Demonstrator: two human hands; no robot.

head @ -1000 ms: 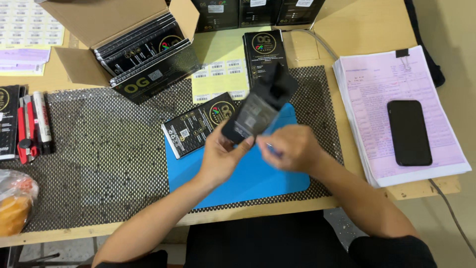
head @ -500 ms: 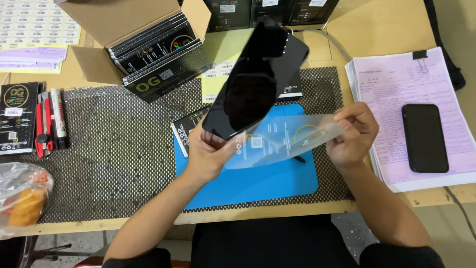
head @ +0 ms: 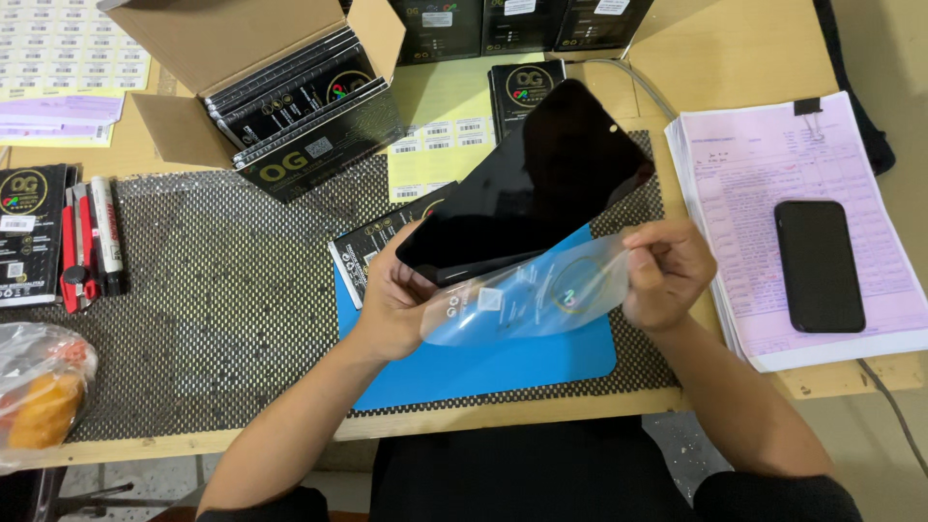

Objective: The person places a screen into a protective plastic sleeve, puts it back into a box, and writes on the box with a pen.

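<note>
My left hand (head: 391, 304) grips the near end of a black phone (head: 527, 188), holding it tilted up with its dark screen toward me. A clear plastic film (head: 527, 300) with round printed marks curves away from the phone's lower edge. My right hand (head: 667, 271) pinches the film's right end, pulling it off to the right. Both hands hover over a blue mat (head: 503, 362) that lies on a black mesh mat (head: 213, 290). A flat black box (head: 372, 246) lies on the mats just behind my left hand.
An open cardboard box (head: 242, 58) of flat black packages stands at the back left. More black boxes (head: 517, 19) line the back edge. A second black phone (head: 820, 266) rests on pink papers (head: 773, 174) at right. Markers (head: 92, 242) and a plastic bag (head: 39, 396) lie at left.
The phone came up from low over the blue mat and turned screen-up. The clear film has come away from it, and my right hand has drawn it out to the right.
</note>
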